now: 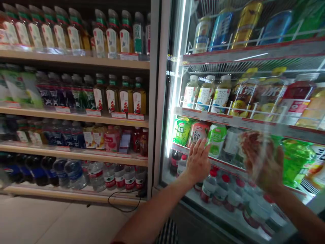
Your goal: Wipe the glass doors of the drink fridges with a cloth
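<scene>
My left hand [199, 159] lies flat with its fingers stretched out against the glass door [175, 84] of a lit drinks cooler, level with a row of green and white bottles [215, 137]. My right hand [266, 166] is raised further right at the same height, in front of the same shelf. It is smeared by motion, and a clear, shiny streak crosses it. Whether it holds anything cannot be made out.
Wire shelves in the cooler carry cans [223, 27] at the top, tea bottles [205, 93] below and red-capped bottles [209, 186] at the bottom. To the left, open wooden shelves [76, 117] hold several rows of bottled drinks. A black cable [122, 203] trails on the tiled floor.
</scene>
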A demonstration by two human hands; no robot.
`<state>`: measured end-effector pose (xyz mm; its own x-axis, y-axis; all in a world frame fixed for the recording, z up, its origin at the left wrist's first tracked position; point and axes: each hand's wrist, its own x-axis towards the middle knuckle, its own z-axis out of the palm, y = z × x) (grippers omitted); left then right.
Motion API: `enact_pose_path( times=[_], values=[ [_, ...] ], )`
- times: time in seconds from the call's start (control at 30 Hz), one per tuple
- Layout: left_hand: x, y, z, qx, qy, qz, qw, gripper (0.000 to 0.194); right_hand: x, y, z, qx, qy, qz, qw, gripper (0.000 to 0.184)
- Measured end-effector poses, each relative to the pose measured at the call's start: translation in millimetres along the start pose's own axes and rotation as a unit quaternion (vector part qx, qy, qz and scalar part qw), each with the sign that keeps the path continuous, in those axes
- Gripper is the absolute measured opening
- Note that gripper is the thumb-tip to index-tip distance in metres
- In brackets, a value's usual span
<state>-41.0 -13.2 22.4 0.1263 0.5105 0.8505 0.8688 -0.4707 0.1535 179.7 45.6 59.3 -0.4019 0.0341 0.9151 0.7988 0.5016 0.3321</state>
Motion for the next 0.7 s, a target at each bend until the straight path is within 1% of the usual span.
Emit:
enact_pose_path(
  times=[0.03, 0.07, 0.13, 0.17, 0.2, 0.27, 0.3, 0.33, 0.37, 0.4, 0.47, 0.5, 0.53, 0.57, 0.6, 0.7],
  values=[
    [-2, -6, -1.5, 0.001, 0.0, -0.01, 1.0, 0.056, 14, -1, 1, -0.018, 0.027, 0.007, 0.999, 0.065],
    [-4, -12, -2.9, 0.002, 0.002, -0.021, 1.0, 0.057, 26, -5, 3, -0.036, 0.039, 0.005, 0.999, 0.068],
    [-9, -25, -5.4, 0.009, 0.002, -0.038, 0.999, 0.059, 38, -22, 9, -0.049, 0.028, -0.01, 0.998, 0.069],
    [-12, -32, -6.6, 0.013, 0.003, -0.045, 0.999, 0.06, 37, -35, 13, -0.042, 0.002, -0.029, 0.999, 0.068],
    [-16, -40, -7.9, 0.017, 0.005, -0.05, 0.999, 0.061, 33, -48, 18, -0.032, -0.037, -0.064, 0.997, 0.067],
    [-24, -53, -10.9, 0.024, 0.01, -0.062, 0.998, 0.061, 25, -73, 29, -0.011, -0.101, -0.153, 0.983, 0.064],
    [-27, -60, -12.7, 0.025, 0.015, -0.074, 0.997, 0.06, 25, -82, 34, -0.002, -0.122, -0.185, 0.975, 0.063],
    [-31, -66, -14.4, 0.026, 0.023, -0.089, 0.995, 0.06, 31, -88, 38, 0.002, -0.131, -0.202, 0.97, 0.062],
    [-34, -72, -16.1, 0.025, 0.032, -0.104, 0.994, 0.059, 42, -92, 42, 0.001, -0.124, -0.203, 0.971, 0.062],
    [-36, -77, -17.7, 0.023, 0.041, -0.116, 0.992, 0.059, 56, -93, 45, -0.005, -0.109, -0.185, 0.977, 0.062],
    [-39, -86, -20.4, 0.015, 0.058, -0.14, 0.988, 0.059, 85, -97, 51, -0.016, -0.071, -0.124, 0.99, 0.062],
    [-40, -89, -21.3, 0.008, 0.065, -0.151, 0.986, 0.059, 96, -100, 54, -0.018, -0.058, -0.1, 0.993, 0.063],
    [-41, -93, -22.2, 0.001, 0.07, -0.163, 0.984, 0.058, 100, -105, 58, -0.016, -0.053, -0.09, 0.994, 0.063],
    [-42, -96, -22.8, -0.006, 0.075, -0.173, 0.982, 0.058, 99, -112, 62, -0.008, -0.057, -0.098, 0.994, 0.063],
    [-43, -99, -23.4, -0.013, 0.08, -0.183, 0.98, 0.058, 93, -120, 66, 0.006, -0.069, -0.123, 0.99, 0.063],
    [-48, -109, -24.8, -0.029, 0.095, -0.212, 0.972, 0.059, 68, -139, 79, 0.059, -0.115, -0.232, 0.964, 0.065]
  ],
)
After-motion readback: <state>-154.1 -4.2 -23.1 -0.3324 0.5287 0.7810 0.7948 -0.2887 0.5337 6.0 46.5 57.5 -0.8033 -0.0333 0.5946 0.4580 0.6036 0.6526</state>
